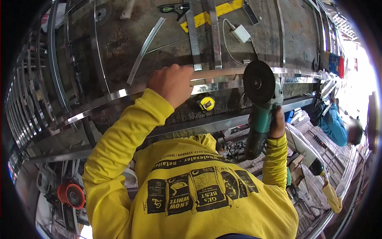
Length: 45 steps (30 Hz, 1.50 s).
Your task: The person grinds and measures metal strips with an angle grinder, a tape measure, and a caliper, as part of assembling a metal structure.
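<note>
My right hand [278,123] is wrapped round the body of a green angle grinder [261,119]. The grinder's dark round disc [258,82] faces up and overlaps a long shiny metal bar [223,73] in this view. My left hand [172,84] is closed on that bar, left of the disc, with the fingertips hidden beneath the knuckles. Just below the bar, between my two hands, lies a yellow tape measure [207,104].
Behind the bar is a worn metal worktable [119,44] crossed by metal strips. On it lie a yellow bar [229,8], a combination square [174,8] and a white adapter [240,34] with its cable. Another person [336,123] in blue crouches at right. An orange-rimmed round object [71,194] stands lower left.
</note>
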Each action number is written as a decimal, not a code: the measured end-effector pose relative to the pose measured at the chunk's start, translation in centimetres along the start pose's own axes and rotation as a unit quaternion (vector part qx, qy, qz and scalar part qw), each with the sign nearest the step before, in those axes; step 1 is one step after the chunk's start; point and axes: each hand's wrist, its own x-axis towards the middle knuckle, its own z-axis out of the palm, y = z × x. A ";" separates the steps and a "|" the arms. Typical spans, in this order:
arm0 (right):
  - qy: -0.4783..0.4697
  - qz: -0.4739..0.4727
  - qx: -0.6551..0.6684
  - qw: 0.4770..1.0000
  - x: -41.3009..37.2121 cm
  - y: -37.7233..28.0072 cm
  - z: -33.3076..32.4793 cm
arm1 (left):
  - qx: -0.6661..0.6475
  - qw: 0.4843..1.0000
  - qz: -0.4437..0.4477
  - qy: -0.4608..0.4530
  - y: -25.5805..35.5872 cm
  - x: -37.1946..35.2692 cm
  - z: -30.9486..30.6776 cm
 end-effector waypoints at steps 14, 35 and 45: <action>-0.002 0.011 0.020 1.000 -1.0 2.4 1.0 | 0.111 0.978 0.071 0.163 -1.3 0.3 3.0; 0.017 0.002 -0.033 0.999 0.7 1.1 3.1 | 0.094 0.981 0.065 0.159 -1.4 0.2 3.2; -0.010 0.032 -0.036 0.999 1.2 0.4 2.5 | 0.100 0.984 0.053 0.138 -1.6 0.2 3.7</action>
